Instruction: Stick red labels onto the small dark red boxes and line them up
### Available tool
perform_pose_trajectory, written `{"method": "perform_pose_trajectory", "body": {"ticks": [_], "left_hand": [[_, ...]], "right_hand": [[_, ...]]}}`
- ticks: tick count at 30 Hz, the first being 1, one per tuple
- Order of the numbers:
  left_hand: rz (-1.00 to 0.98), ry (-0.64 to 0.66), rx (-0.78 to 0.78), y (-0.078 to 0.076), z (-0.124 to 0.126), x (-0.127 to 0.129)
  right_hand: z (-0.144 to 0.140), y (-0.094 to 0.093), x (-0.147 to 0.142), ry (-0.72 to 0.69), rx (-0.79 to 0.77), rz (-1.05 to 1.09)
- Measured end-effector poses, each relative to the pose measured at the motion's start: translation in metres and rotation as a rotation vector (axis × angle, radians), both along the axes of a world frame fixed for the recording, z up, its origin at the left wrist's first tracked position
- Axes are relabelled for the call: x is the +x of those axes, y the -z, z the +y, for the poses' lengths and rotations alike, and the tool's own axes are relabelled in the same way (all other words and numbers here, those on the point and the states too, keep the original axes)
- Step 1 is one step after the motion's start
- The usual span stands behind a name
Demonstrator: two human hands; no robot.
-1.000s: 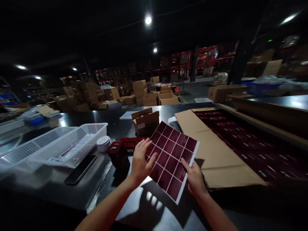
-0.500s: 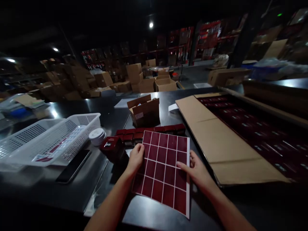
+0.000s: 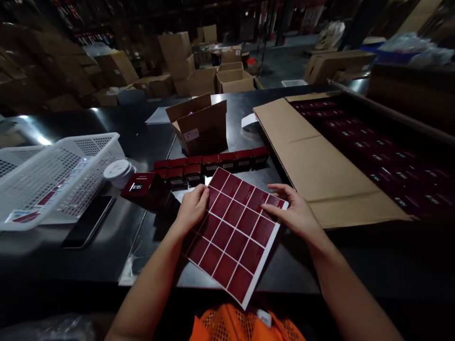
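A sheet of dark red stickers (image 3: pixel 231 232), divided by white lines into a grid, is held tilted above the metal table. My left hand (image 3: pixel 193 207) pinches its upper left edge between thumb and fingers. At the upper right corner, my right hand (image 3: pixel 293 210) has its thumb on top of the sheet and its fingers around the edge. Just beyond the sheet stands a row of small dark red boxes (image 3: pixel 213 163). A larger dark red box (image 3: pixel 145 189) with white lettering sits left of my left hand.
On the left are a white perforated basket (image 3: pixel 71 147) holding sticker strips, a white round tub (image 3: pixel 119 171) and a black phone (image 3: pixel 88 222). A small open carton (image 3: pixel 201 130) stands behind the row. To the right, a large open carton (image 3: pixel 337 175) holds several dark red boxes.
The sheet has turned clockwise, its bottom now pointing toward my body. My right hand has shifted up to its corner. The camera view has tipped downward, showing an orange mesh vest.
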State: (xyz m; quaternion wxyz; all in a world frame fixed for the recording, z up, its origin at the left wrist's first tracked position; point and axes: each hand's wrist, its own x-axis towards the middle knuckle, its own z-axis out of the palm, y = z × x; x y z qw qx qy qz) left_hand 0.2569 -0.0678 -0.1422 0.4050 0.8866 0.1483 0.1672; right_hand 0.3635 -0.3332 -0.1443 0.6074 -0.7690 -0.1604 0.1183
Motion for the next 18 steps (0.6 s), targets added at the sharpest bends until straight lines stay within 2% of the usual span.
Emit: {"method": "perform_pose_trajectory", "body": {"ticks": [3, 7, 9, 13, 15, 18], "left_hand": [[-0.007, -0.039, -0.006, 0.002, -0.002, 0.001], [-0.142, -0.198, -0.141, 0.006, -0.004, 0.000], [-0.243, -0.312, -0.187, 0.008, -0.006, -0.001], [-0.532, -0.507, -0.254, 0.007, -0.017, -0.006], [-0.635, -0.473, -0.362, 0.005, -0.026, -0.014], [-0.640, -0.279, -0.479, 0.001, -0.033, -0.029]], "right_hand": [[-0.002, 0.006, 0.004, 0.083, -0.050, -0.142], [-0.005, 0.001, 0.003, 0.164, 0.056, -0.003], [-0.007, -0.005, 0.000, 0.116, 0.086, 0.123], [-0.011, -0.015, -0.005, -0.151, 0.100, 0.248], [-0.012, -0.019, -0.003, -0.109, 0.186, 0.190], [-0.015, -0.026, 0.006, 0.189, 0.449, 0.129]]}}
